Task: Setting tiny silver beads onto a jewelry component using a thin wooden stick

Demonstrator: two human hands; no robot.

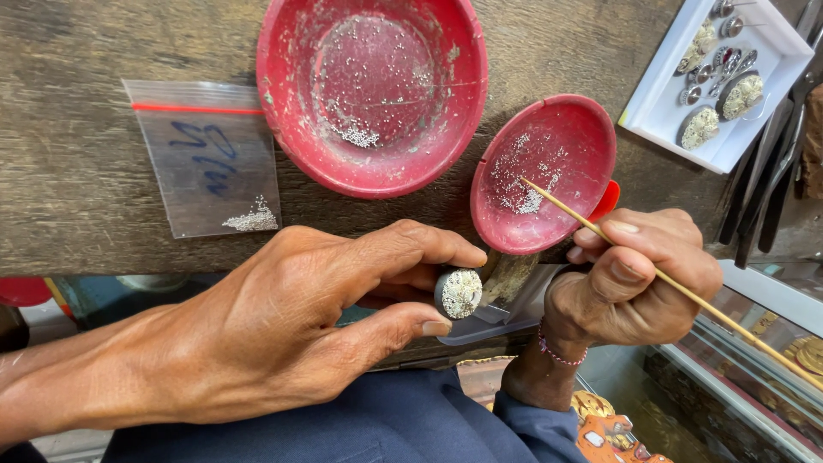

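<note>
My left hand [291, 317] pinches a small round metal piece [459, 293] between thumb and forefinger; its face is packed with tiny pale stones. My right hand [639, 274] grips a thin wooden stick [591, 225] like a pen. The stick's tip rests among tiny stones inside a small red dish [579, 137]. A larger red bowl [291, 129], also dusted with tiny stones, sits behind it on the worn wooden bench [77, 171].
A clear zip bag [206, 159] with a little heap of stones lies at the left. A white tray [660, 103] of round metal pieces sits at the top right, dark tools [767, 180] beside it. A glass case shows below the bench edge.
</note>
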